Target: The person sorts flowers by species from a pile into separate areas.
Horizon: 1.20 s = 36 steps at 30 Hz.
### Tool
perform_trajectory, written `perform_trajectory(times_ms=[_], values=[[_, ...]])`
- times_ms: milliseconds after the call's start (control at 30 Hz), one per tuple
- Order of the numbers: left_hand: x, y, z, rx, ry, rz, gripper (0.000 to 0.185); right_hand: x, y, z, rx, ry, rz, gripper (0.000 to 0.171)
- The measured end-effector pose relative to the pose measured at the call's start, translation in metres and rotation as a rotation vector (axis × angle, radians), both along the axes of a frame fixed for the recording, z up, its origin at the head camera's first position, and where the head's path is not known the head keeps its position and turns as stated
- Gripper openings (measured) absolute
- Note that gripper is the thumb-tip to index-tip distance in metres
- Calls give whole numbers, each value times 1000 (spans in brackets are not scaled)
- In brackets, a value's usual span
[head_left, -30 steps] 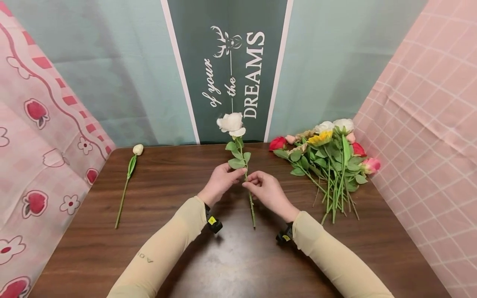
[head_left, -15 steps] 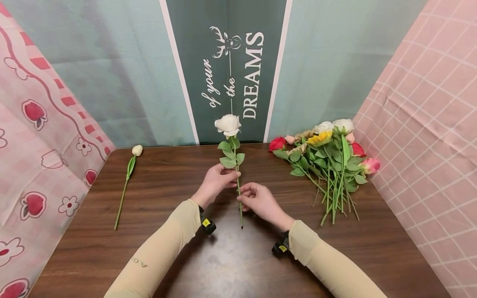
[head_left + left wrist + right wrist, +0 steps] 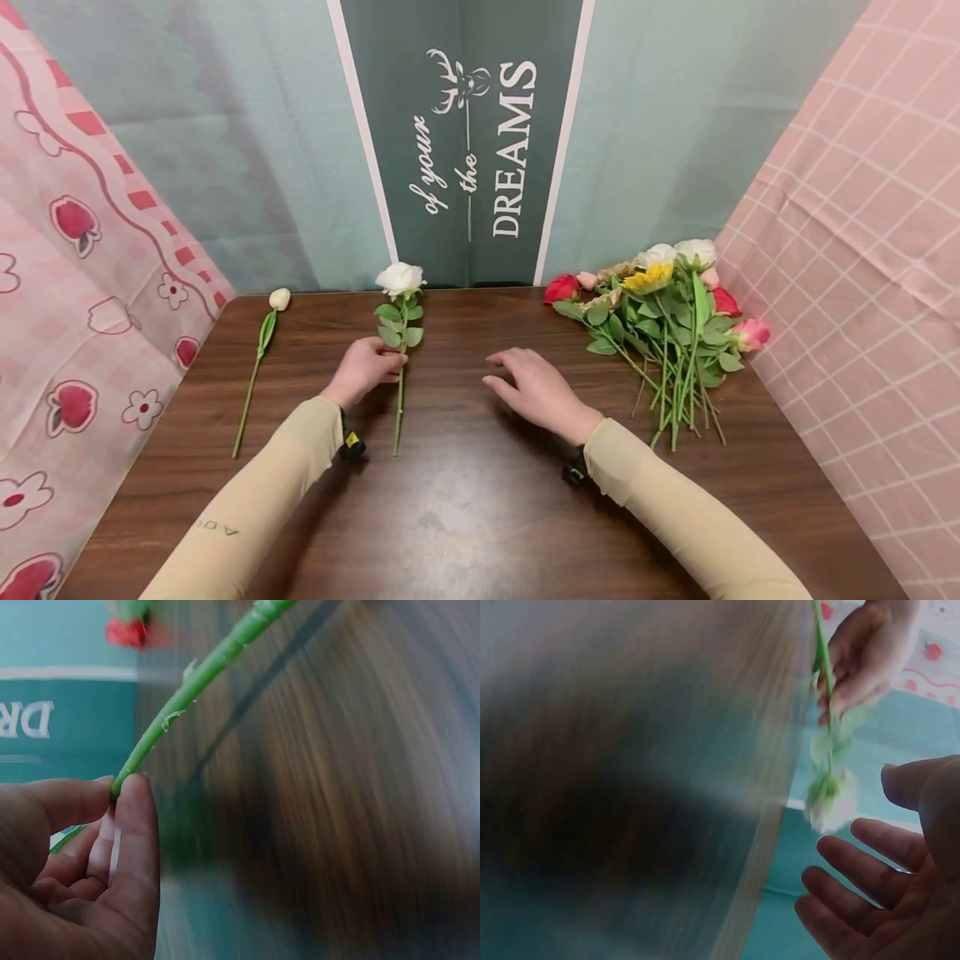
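Note:
My left hand (image 3: 367, 367) pinches the green stem of a white rose (image 3: 401, 279) just below its leaves, left of the table's middle. In the left wrist view, thumb and forefinger (image 3: 135, 817) close on the stem (image 3: 196, 679). My right hand (image 3: 528, 387) hovers open over the brown table (image 3: 465, 517), palm down and holding nothing. The right wrist view shows its fingers (image 3: 870, 877) spread, with the rose (image 3: 829, 791) and the left hand (image 3: 866, 652) beyond, both blurred.
A single white bud on a long stem (image 3: 258, 358) lies at the table's far left. A bunch of mixed flowers (image 3: 663, 321) lies at the right. Cloth backdrops close in the back and both sides.
The right hand has let go of the stem and opened. The left hand has carried the white rose leftward and lowered it toward the table.

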State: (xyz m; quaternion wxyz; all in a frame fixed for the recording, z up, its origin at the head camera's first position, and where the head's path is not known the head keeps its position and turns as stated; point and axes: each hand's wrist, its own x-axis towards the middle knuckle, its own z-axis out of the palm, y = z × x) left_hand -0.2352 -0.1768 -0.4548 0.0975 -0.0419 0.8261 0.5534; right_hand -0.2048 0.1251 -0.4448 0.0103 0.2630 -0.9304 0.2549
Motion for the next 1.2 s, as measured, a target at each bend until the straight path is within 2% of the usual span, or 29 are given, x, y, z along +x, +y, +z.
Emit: perform_trajectory(times_ms=[167,367,600,800,933,1033,1133,1200], values=[[-1,-21,0,-151,5,-40,31,-8,3,-4,68,21,13,44],[1,-32,-3,-307,50,-44,25,-6,1,-8,79,15,32,43],[3,-37,-3,-356,94,-37,21,-5,9,-9,96,1,18,43],[7,-40,1,-396,96,-55,28,-8,26,-10,104,11,-2,43],[10,-41,4,-512,180,-44,52,-12,50,-8,95,39,-45,41],[12,-35,6,-597,298,-39,75,-17,73,-6,82,53,-110,37],[15,-21,9,-665,426,-86,84,-22,102,-5,47,66,-198,31],[18,-9,11,-715,507,-150,85,-25,124,-5,5,74,-264,27]])
